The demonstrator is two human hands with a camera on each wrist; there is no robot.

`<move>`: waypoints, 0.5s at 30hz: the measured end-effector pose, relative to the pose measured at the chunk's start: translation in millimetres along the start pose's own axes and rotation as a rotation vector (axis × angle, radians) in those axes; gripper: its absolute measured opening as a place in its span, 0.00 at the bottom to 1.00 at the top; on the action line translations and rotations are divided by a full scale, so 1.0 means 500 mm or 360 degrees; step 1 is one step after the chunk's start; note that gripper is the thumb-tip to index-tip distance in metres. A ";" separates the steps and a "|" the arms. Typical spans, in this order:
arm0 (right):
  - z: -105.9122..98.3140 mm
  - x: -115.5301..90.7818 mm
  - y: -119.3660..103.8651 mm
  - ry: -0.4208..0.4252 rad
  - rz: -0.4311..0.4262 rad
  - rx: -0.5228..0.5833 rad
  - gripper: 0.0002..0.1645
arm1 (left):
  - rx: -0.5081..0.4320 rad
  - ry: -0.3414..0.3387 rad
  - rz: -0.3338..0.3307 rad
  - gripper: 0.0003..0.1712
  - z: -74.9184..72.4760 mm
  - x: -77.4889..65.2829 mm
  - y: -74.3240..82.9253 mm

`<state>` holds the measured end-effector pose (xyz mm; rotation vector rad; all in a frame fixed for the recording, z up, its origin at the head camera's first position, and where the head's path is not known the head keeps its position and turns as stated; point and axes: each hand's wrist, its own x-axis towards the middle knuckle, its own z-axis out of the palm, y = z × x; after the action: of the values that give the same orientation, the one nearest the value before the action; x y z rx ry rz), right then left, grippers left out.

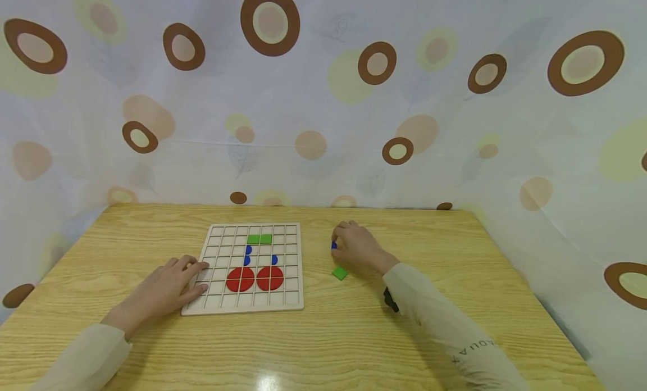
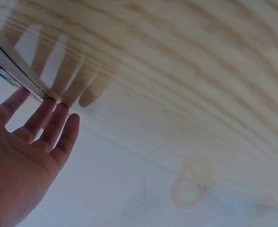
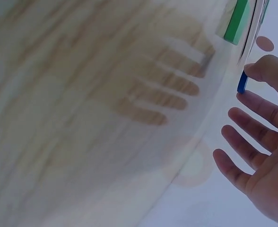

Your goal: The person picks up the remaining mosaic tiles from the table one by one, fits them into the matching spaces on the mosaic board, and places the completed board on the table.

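A white grid board lies on the wooden table, left of the middle in the head view. On it are two red discs made of quarter pieces, several blue half-round pieces and two green squares side by side. My left hand rests at the board's left edge, fingers spread and fingertips on its rim. Right of the board, my right hand pinches a small blue piece between thumb and forefinger, the other fingers spread apart. A loose green square lies on the table just below that hand.
The wooden table reaches back to a patterned curtain, which also hangs along both sides. A dark object shows at the right wrist, by the sleeve.
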<state>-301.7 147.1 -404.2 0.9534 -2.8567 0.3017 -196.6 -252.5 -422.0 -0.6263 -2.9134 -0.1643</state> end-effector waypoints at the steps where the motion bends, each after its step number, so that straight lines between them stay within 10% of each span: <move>1: 0.000 0.002 -0.002 0.0008 -0.0005 0.0005 0.14 | 0.0000 -0.0001 -0.0001 0.26 0.000 0.000 0.000; 15: 0.010 0.036 -0.050 0.0000 -0.0094 0.0017 0.13 | -0.0002 -0.0005 0.0006 0.26 -0.002 0.000 0.001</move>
<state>-300.9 115.9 -402.1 1.0370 -2.8235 0.3115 -196.5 -252.2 -421.1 -0.6328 -2.9153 -0.1648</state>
